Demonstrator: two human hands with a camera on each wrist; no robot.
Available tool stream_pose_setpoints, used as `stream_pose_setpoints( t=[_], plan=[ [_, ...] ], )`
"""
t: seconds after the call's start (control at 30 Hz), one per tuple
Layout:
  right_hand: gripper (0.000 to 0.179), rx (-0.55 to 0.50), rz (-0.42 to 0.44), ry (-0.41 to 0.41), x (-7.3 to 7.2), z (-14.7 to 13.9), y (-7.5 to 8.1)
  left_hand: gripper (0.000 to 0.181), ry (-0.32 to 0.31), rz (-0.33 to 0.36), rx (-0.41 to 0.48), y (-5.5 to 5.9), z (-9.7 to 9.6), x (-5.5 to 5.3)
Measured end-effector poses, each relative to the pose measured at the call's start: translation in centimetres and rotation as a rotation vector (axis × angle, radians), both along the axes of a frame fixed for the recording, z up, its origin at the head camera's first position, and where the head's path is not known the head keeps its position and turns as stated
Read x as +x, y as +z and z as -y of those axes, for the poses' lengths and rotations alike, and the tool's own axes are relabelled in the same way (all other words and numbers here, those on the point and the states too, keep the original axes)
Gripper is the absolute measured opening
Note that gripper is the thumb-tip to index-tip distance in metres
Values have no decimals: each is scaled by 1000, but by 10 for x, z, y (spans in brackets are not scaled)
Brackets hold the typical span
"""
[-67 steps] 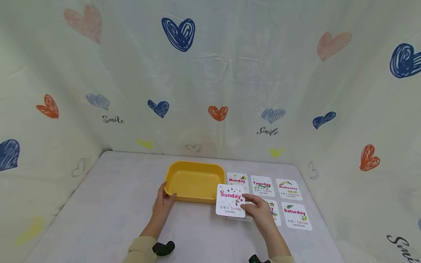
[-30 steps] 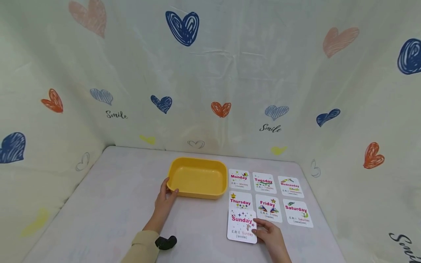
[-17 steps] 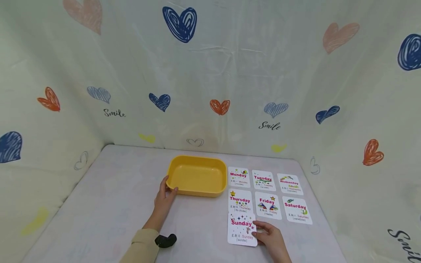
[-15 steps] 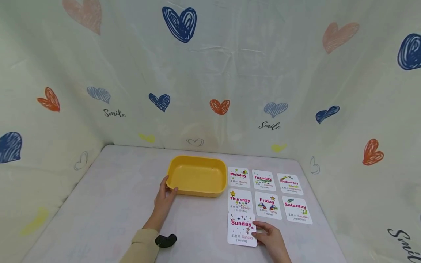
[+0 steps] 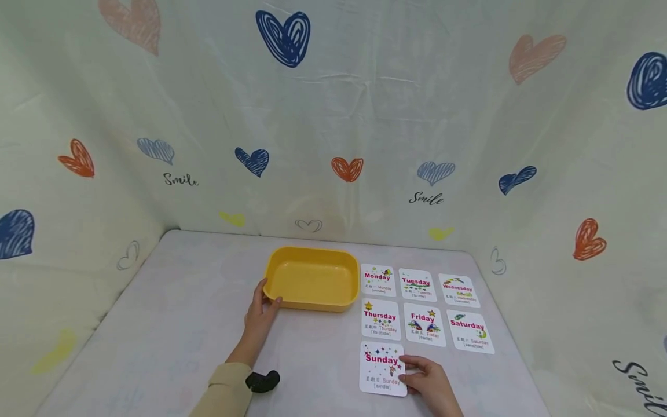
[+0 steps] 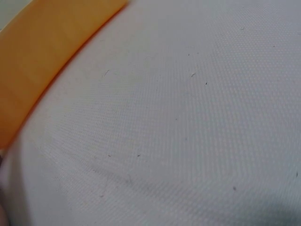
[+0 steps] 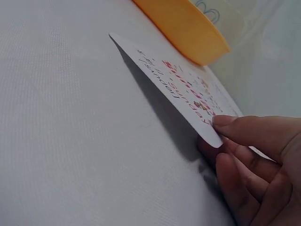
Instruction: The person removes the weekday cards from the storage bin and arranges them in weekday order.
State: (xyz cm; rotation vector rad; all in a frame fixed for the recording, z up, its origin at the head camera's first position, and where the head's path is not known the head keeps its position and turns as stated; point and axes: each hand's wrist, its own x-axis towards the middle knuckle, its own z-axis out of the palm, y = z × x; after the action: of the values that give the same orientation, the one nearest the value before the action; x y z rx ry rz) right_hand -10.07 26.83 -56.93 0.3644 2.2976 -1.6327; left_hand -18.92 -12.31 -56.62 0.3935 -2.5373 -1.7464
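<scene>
My right hand (image 5: 428, 379) pinches the right edge of the white Sunday flashcard (image 5: 379, 376) between thumb and fingers. In the right wrist view, the flashcard (image 7: 174, 89) is tilted, its near edge lifted off the cloth with a shadow under it, and the thumb (image 7: 225, 121) lies on the printed face. My left hand (image 5: 259, 315) holds the near left corner of a yellow plastic tray (image 5: 312, 303), fingers at its side and thumb at its front. The left wrist view shows mostly white cloth and the tray's wall (image 6: 51, 52); that hand is almost out of it.
Right of the tray lie two rows of flashcards: Monday (image 5: 378, 280), Tuesday (image 5: 417, 285) and Wednesday (image 5: 458, 290), then Thursday (image 5: 381, 319), Friday (image 5: 424, 325) and Saturday (image 5: 470, 331). A heart-print curtain (image 5: 385, 116) surrounds the white table (image 5: 172, 324).
My right hand has brought the Sunday flashcard from beside the tray toward me, down below Thursday, which it overlapped and now leaves uncovered. The left hand keeps its hold on the tray.
</scene>
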Motion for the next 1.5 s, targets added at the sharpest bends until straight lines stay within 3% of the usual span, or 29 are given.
stream_pose_setpoints(
  t=[0.33, 0.87, 1.03, 1.27, 1.5],
  plan=[
    [49, 77, -27, 109, -4, -3, 9, 69, -18, -7, 11, 7, 0, 0],
    [54, 186, -99, 152, -10, -12, 34, 70, -39, -11, 23, 11, 1, -5],
    [51, 209, -89, 152, -15, -15, 50, 73, -76, -27, 10, 11, 5, -4],
    [45, 305, -140, 144, -27, -16, 74, 88, -181, -34, -24, 7, 15, -1],
    [44, 421, -264, 216, -37, -19, 91, 93, -274, -15, -176, 11, 27, 8]
  ],
)
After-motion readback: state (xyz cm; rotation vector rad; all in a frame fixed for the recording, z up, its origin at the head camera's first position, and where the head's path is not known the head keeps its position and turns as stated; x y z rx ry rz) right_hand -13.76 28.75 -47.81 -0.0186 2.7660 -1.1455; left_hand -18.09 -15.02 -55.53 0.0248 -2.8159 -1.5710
